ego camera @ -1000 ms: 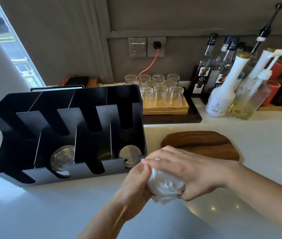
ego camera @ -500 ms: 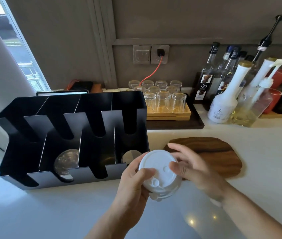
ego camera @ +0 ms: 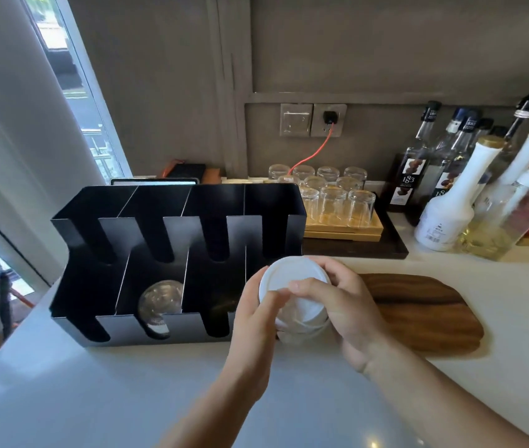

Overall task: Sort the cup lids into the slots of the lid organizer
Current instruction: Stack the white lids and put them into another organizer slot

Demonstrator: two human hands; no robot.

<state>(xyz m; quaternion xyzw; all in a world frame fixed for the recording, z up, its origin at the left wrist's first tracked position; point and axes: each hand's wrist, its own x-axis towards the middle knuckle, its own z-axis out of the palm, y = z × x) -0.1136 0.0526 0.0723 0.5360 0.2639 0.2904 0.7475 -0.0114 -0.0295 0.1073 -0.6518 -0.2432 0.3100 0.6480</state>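
Note:
A stack of white cup lids (ego camera: 292, 276) is held between both my hands just in front of the right end of the black lid organizer (ego camera: 146, 227). My left hand (ego camera: 256, 312) grips the stack from the left with its thumb on top. From the right, my right hand (ego camera: 347, 302) wraps around it with fingers over the top lid. Clear lids (ego camera: 159, 300) stand in the organizer's second slot from the left. My hands hide the rightmost slot's bottom.
A wooden board (ego camera: 418, 312) lies on the white counter right of my hands. Behind it stand a tray of upturned glasses (ego camera: 337, 205) and syrup bottles (ego camera: 444, 205). A window and curtain are on the left.
The lid stack has risen and shifted toward the organizer's right end. My right hand has closed back over the top lid after lifting off it.

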